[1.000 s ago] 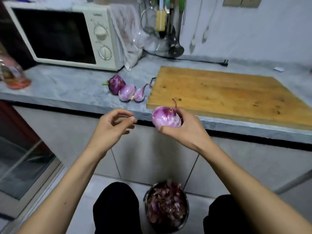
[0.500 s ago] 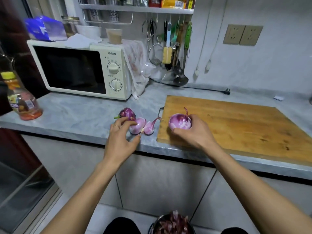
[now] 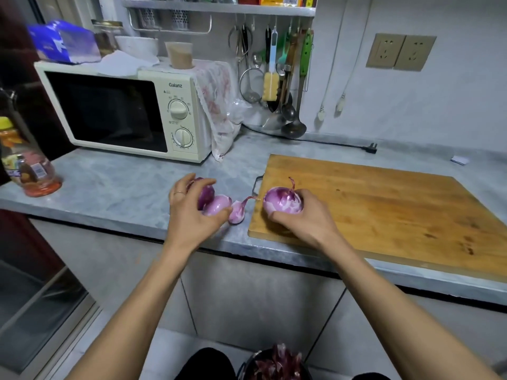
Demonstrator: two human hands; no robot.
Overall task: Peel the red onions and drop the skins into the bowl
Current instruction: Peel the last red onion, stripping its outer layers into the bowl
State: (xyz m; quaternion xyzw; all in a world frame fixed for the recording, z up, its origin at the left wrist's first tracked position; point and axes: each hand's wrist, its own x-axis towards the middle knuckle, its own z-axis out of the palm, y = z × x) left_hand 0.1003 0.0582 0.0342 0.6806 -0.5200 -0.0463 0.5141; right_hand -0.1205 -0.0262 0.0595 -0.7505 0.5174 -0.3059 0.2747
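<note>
While right hand point(image 3: 304, 218) grips peeled onion point(image 3: 282, 200), left hand point(image 3: 189, 212) on unpeeled onion point(image 3: 206, 194)

Both hands forward, left hand point(image 3: 189, 212) curled, right hand point(image 3: 304, 220) gripping

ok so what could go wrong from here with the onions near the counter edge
The peeled onion sits at the cutting board's near corner under the right hand; released there, it could roll off. The left hand, reaching for the dark onion, may nudge the two pale onions toward the counter's edge.
</note>
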